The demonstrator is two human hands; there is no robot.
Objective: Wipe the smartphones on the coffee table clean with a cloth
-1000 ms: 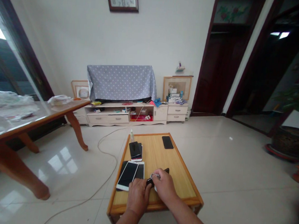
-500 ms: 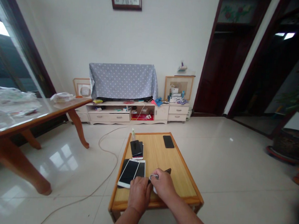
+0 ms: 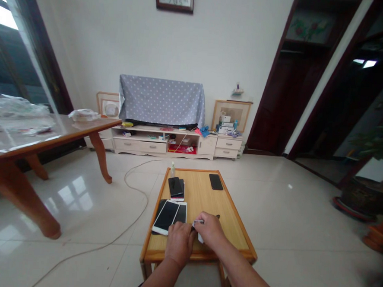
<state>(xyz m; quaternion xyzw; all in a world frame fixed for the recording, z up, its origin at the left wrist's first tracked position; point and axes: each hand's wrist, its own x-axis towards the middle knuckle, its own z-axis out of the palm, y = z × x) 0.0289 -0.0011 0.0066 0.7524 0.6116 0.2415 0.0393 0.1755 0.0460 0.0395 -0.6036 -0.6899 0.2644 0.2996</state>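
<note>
My left hand (image 3: 179, 243) is closed around the near end of a dark phone (image 3: 218, 216), low over the near part of the small wooden table (image 3: 204, 196). Most of that phone is hidden by my hands; one dark corner shows past my right hand (image 3: 209, 229). My right hand pinches a crumpled white cloth (image 3: 200, 238) against the phone. Just left of my hands lies a white-framed tablet (image 3: 166, 216), on top of other flat devices. Beyond it, a black phone (image 3: 175, 186) rests on a stack of phones.
A small clear bottle (image 3: 172, 169) stands at the table's far left corner. Another black phone (image 3: 215, 182) lies at the far right. A larger table (image 3: 105, 124) with plastic bags stands to the left. A cable (image 3: 146, 201) runs across the floor.
My right hand and the cloth have shifted slightly along the phone, and less of the phone's far end shows. The camera view has turned a little; the other devices stay in place.
</note>
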